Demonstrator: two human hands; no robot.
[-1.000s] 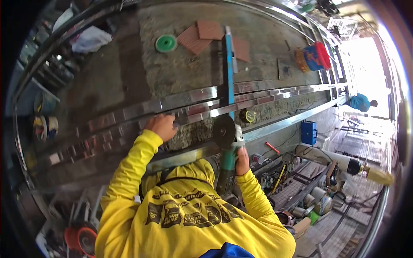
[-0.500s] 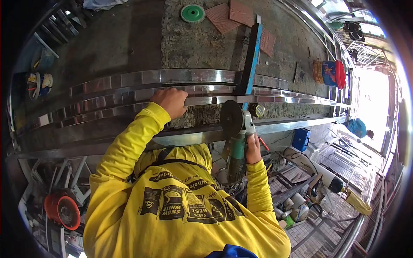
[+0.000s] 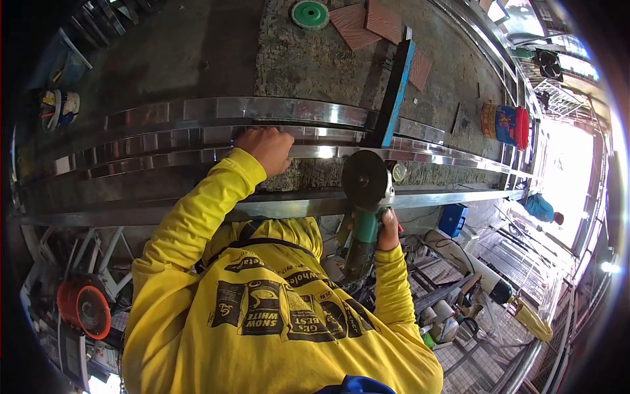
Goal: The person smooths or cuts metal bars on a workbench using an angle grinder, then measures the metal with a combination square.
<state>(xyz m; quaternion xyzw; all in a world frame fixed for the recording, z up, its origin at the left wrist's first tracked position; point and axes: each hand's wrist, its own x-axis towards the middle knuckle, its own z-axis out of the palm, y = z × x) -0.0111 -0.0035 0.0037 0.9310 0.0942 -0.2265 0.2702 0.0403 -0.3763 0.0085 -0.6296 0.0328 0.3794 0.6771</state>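
Note:
My left hand point(image 3: 266, 148) is closed over the shiny metal tubes point(image 3: 197, 136) lying side by side across the bench, its knuckles on top. My right hand point(image 3: 388, 231) grips a green angle grinder point(image 3: 365, 226) by its body. The grinder's dark cutting disc point(image 3: 365, 178) faces up toward me, its upper edge overlapping the nearest tube in this view. Just right of the disc is a round tape measure point(image 3: 398, 172). A blue and black bar point(image 3: 396, 98) reaches over the tubes from the far side.
A wider metal bar point(image 3: 282, 208) runs along the near bench edge. Farther back lie a green grinding disc point(image 3: 310, 14) and brown textured boards point(image 3: 357, 27). A red-rimmed bucket point(image 3: 505, 125) stands right, a white bucket point(image 3: 67, 108) left. A person in blue point(image 3: 539, 208) is far right.
The grinder has tilted, so its disc shows a rounder face. My left hand keeps its hold on the tubes. The bench objects have shifted slightly right in view.

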